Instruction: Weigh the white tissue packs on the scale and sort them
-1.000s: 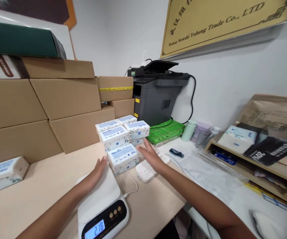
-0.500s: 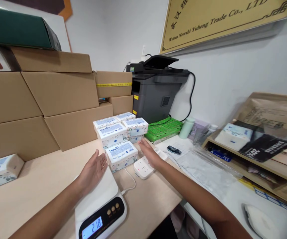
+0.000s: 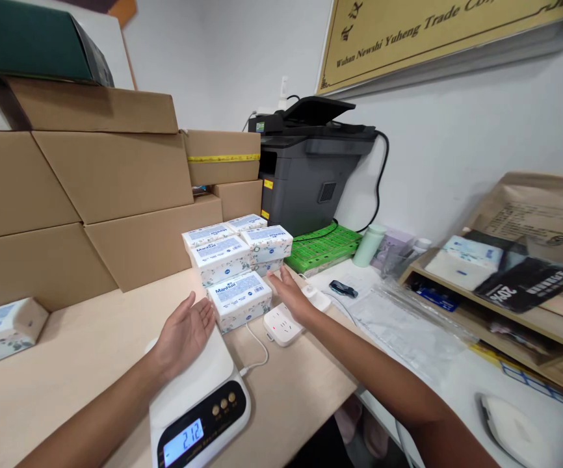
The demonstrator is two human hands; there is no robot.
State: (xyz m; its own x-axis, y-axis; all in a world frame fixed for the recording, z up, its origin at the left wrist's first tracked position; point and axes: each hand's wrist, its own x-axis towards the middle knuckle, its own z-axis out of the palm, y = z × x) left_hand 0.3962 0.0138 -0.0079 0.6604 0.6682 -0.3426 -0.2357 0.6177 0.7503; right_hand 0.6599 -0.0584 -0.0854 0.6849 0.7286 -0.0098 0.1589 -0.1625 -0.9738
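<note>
My left hand (image 3: 188, 337), palm turned inward with fingers stretched out, is on or just over the white plate of a digital scale (image 3: 198, 390). The scale's lit display (image 3: 184, 442) reads 2.12. A white, flower-printed tissue pack (image 3: 240, 296) lies just beyond the scale, between my two hands. To the right of that pack is my right hand (image 3: 288, 292), also open, its forearm passing over a white power strip (image 3: 281, 325). Neither hand holds anything. Behind the front pack, more tissue packs (image 3: 220, 257) are stacked in a block.
Cardboard boxes (image 3: 116, 175) are piled along the back left, with another tissue pack (image 3: 6, 331) before them. A dark printer (image 3: 305, 182) stands behind a green crate (image 3: 327, 247). A mint bottle (image 3: 369, 246) and a wooden shelf (image 3: 457, 305) are at right. A white cable (image 3: 262, 351) runs from the scale.
The scale's reading has gone from 2.18 to 2.12. The view has shifted slightly, while both hands stay open in nearly the same places beside the front tissue pack.
</note>
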